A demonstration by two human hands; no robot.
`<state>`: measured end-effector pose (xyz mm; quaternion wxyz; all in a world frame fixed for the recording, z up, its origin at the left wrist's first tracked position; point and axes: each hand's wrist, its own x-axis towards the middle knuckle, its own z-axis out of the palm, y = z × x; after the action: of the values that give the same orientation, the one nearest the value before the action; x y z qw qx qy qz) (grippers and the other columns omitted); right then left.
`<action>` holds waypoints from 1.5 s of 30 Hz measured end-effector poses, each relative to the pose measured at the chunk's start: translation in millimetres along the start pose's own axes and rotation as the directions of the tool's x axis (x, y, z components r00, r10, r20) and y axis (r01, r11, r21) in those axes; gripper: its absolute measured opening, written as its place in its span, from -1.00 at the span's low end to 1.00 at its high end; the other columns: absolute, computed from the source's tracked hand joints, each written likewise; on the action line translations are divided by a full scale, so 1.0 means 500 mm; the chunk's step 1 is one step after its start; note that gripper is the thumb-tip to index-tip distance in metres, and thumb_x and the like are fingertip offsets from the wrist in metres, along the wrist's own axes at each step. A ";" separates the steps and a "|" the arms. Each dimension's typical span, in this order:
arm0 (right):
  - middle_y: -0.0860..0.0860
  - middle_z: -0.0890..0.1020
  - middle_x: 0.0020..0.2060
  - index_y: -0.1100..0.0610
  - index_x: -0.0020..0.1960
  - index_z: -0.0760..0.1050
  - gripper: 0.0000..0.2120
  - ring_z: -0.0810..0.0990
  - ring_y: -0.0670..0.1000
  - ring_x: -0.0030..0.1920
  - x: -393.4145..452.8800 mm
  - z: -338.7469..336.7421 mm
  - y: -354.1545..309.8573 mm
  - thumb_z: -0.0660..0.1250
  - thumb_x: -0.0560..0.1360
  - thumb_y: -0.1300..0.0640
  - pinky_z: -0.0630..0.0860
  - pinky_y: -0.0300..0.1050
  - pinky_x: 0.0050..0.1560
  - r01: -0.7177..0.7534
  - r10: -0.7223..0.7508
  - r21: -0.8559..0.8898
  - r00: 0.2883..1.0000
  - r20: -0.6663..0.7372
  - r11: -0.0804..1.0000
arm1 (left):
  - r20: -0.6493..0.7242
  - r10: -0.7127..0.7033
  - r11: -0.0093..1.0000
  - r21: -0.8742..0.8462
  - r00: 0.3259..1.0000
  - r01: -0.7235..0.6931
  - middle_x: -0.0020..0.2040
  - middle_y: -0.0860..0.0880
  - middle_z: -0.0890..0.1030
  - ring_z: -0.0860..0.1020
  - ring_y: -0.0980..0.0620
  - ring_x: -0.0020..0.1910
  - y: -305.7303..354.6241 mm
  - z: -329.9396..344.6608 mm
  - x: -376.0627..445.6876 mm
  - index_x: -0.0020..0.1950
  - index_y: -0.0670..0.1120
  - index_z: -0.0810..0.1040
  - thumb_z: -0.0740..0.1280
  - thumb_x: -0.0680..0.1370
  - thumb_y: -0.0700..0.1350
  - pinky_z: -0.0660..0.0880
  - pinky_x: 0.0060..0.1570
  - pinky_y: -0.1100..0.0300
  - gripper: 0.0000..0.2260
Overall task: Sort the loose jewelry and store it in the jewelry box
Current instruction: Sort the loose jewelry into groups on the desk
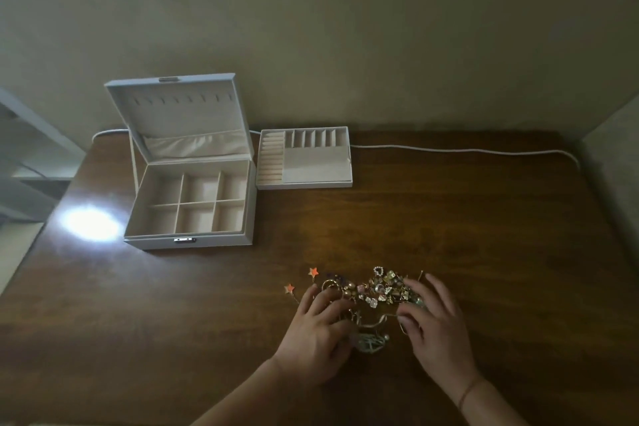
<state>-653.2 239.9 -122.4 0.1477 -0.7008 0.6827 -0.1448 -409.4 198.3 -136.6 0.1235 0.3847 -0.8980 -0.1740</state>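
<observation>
A heap of loose jewelry (375,289) lies on the wooden table (484,235) near its front edge, with two orange star pins (313,271) at its left. My left hand (316,335) rests on the heap's left side with fingers spread. My right hand (434,318) touches the right side, its fingers lying over the pieces. A pale green piece (370,342) sits between my hands. The white jewelry box (188,180) stands open at the back left, showing several empty compartments. Its removable tray (304,159) lies beside it to the right.
A white cable (466,150) runs along the table's back edge by the wall. A bright light patch (90,223) glares on the table left of the box. A wall corner closes the right side.
</observation>
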 end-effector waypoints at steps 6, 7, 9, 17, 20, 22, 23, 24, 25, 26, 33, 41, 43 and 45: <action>-0.08 0.67 -0.03 0.02 -0.04 0.56 -0.76 0.63 -0.11 -0.15 0.048 -0.078 -0.123 0.27 0.43 -0.11 0.51 -0.29 -0.21 -0.358 0.416 0.741 0.902 0.116 0.568 | -0.083 -0.067 0.974 -0.221 0.994 0.048 0.24 0.17 0.54 0.43 0.04 0.30 -0.042 -0.030 0.006 0.07 0.08 0.62 0.31 0.56 0.02 0.35 0.33 0.08 -0.85; -0.01 0.68 -0.09 0.09 -0.03 0.55 -0.79 0.65 -0.03 -0.14 0.068 -0.087 -0.140 0.28 0.46 -0.03 0.56 -0.19 -0.18 -0.361 0.445 0.795 0.886 0.130 0.487 | -0.078 -0.077 0.965 -0.258 0.994 0.055 0.22 0.18 0.55 0.45 0.07 0.26 -0.048 -0.035 0.012 0.06 0.07 0.62 0.31 0.57 0.02 0.42 0.27 0.11 -0.86; 0.09 0.66 -0.19 0.16 0.01 0.52 -0.87 0.65 0.11 -0.17 0.116 -0.105 -0.172 0.26 0.53 0.14 0.59 -0.01 -0.18 -0.339 0.480 0.877 0.865 0.147 0.341 | -0.056 -0.071 0.949 -0.312 0.996 0.050 0.16 0.19 0.58 0.48 0.12 0.16 -0.058 -0.044 0.019 0.04 0.04 0.61 0.32 0.57 -0.02 0.48 0.11 0.13 -0.89; 0.06 0.56 -0.28 0.14 0.03 0.50 -0.91 0.51 -0.01 -0.39 0.316 -0.078 -0.236 0.23 0.58 0.20 0.43 -0.14 -0.45 -0.339 0.503 0.930 0.834 0.225 0.145 | -0.002 -0.221 0.804 -0.567 0.975 0.181 0.06 0.10 0.64 0.55 0.18 0.07 -0.073 -0.072 -0.003 0.14 -0.02 0.63 0.24 0.56 0.07 0.50 0.09 0.19 -0.71; 0.07 0.58 -0.23 0.16 0.06 0.51 -0.90 0.53 -0.03 -0.33 0.384 -0.046 -0.241 0.25 0.57 0.23 0.51 -0.15 -0.36 -0.361 0.509 0.904 0.836 0.205 0.230 | -0.026 -0.203 0.842 -0.514 0.979 0.161 0.05 0.09 0.63 0.53 0.13 0.06 -0.081 -0.076 -0.006 0.16 0.00 0.62 0.24 0.55 0.04 0.46 0.12 0.21 -0.73; 0.08 0.61 -0.14 0.17 0.07 0.52 -0.88 0.58 -0.03 -0.25 0.422 -0.027 -0.244 0.25 0.56 0.26 0.56 -0.17 -0.27 -0.405 0.485 0.855 0.847 0.218 0.324 | -0.009 -0.173 0.876 -0.459 0.985 0.149 0.03 0.10 0.62 0.54 0.11 0.05 -0.087 -0.070 -0.005 0.17 0.03 0.61 0.27 0.56 0.01 0.41 0.18 0.22 -0.76; 0.08 0.62 -0.10 0.15 0.06 0.53 -0.87 0.60 -0.03 -0.21 0.437 -0.015 -0.244 0.26 0.56 0.28 0.58 -0.18 -0.23 -0.420 0.457 0.819 0.861 0.224 0.391 | -0.005 -0.164 0.890 -0.433 0.986 0.146 0.00 0.10 0.62 0.54 0.10 0.03 -0.090 -0.068 -0.005 0.16 0.04 0.60 0.27 0.56 -0.01 0.39 0.17 0.21 -0.78; 0.07 0.63 -0.06 0.13 0.05 0.54 -0.85 0.61 -0.03 -0.16 0.451 -0.003 -0.244 0.27 0.55 0.30 0.60 -0.19 -0.18 -0.427 0.414 0.769 0.880 0.232 0.476 | -0.005 -0.163 0.903 -0.403 0.987 0.147 -0.03 0.10 0.62 0.53 0.10 -0.02 -0.093 -0.066 -0.004 0.13 0.04 0.60 0.28 0.56 -0.02 0.42 0.12 0.19 -0.81; 0.04 0.62 -0.03 0.09 0.05 0.55 -0.81 0.62 -0.04 -0.10 0.462 0.010 -0.243 0.28 0.54 0.33 0.61 -0.19 -0.13 -0.420 0.360 0.695 0.901 0.242 0.584 | -0.011 -0.170 0.916 -0.369 0.985 0.154 -0.09 0.11 0.60 0.50 0.10 -0.07 -0.096 -0.065 -0.004 0.08 0.04 0.59 0.28 0.56 -0.03 0.46 0.03 0.16 -0.85; 0.00 0.61 0.00 0.07 0.06 0.56 -0.77 0.61 -0.05 -0.04 0.470 0.024 -0.241 0.29 0.52 0.34 0.61 -0.18 -0.08 -0.395 0.302 0.606 0.919 0.255 0.691 | -0.025 -0.180 0.929 -0.334 0.983 0.162 -0.14 0.11 0.57 0.46 0.10 -0.13 -0.098 -0.065 -0.004 0.01 0.03 0.58 0.27 0.55 -0.04 0.46 -0.09 0.14 -0.89; -0.04 0.53 0.20 0.03 0.15 0.57 -0.57 0.49 -0.04 0.23 0.476 0.055 -0.232 0.20 0.48 0.46 0.44 -0.15 0.28 -0.098 0.019 0.260 0.956 0.293 0.961 | -0.007 -0.159 0.962 -0.227 0.987 0.153 -0.16 0.13 0.51 0.43 0.07 -0.13 -0.109 -0.054 -0.019 0.00 0.06 0.56 0.27 0.50 -0.03 0.42 -0.16 0.15 -0.88; -0.15 0.51 0.10 0.03 0.14 0.55 -0.75 0.42 -0.15 0.19 0.332 -0.016 -0.184 0.28 0.52 0.24 0.32 -0.32 0.21 -0.024 0.010 0.261 0.999 0.053 0.965 | 0.092 -0.087 0.972 -0.210 0.992 0.104 0.33 0.07 0.46 0.39 -0.03 0.31 -0.109 -0.057 -0.012 0.32 0.10 0.50 0.30 0.46 0.07 0.36 0.31 0.01 -0.59; -0.17 0.51 -0.01 0.02 0.05 0.58 -0.84 0.42 -0.15 0.11 0.217 -0.015 -0.154 0.28 0.51 0.11 0.41 -0.25 0.12 0.021 -0.013 0.190 0.999 -0.043 0.982 | 0.105 -0.027 0.982 -0.185 0.994 0.046 0.42 0.03 0.41 0.32 -0.09 0.42 -0.104 -0.055 0.002 0.35 0.12 0.47 0.31 0.46 0.13 0.24 0.41 -0.08 -0.55; -0.15 0.54 -0.05 -0.01 -0.02 0.59 -0.82 0.43 -0.10 0.10 0.096 -0.002 -0.122 0.27 0.48 -0.04 0.44 -0.10 0.09 0.091 -0.088 0.069 0.995 -0.048 0.993 | 0.123 0.045 0.986 -0.165 0.991 -0.024 0.47 0.01 0.36 0.25 -0.10 0.47 -0.098 -0.052 0.016 0.35 0.12 0.47 0.30 0.48 0.17 0.11 0.46 -0.14 -0.56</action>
<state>-596.7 193.2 -96.7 0.1506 -0.7215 0.6482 -0.1913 -373.9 155.2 -132.4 0.1005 0.3458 -0.8934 -0.2688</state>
